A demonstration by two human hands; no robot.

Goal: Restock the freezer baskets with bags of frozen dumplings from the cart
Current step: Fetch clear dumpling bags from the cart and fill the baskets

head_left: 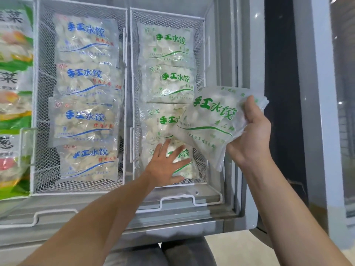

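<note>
My right hand (251, 135) grips a clear bag of dumplings with green lettering (209, 123), tilted above the right edge of the right wire basket (200, 54). That basket holds several green-lettered bags (167, 45) in a row. My left hand (167, 166) lies flat, fingers spread, on the nearest green-lettered bag (185, 153) at the basket's front. The middle wire basket (43, 93) holds several blue-lettered bags (86, 39).
Colourful green-and-yellow packets (13, 73) fill the compartment at far left. The freezer's sliding lid frame with handles (176, 201) runs along the front. A dark gap and a glass door frame (282, 93) stand to the right. The cart is out of view.
</note>
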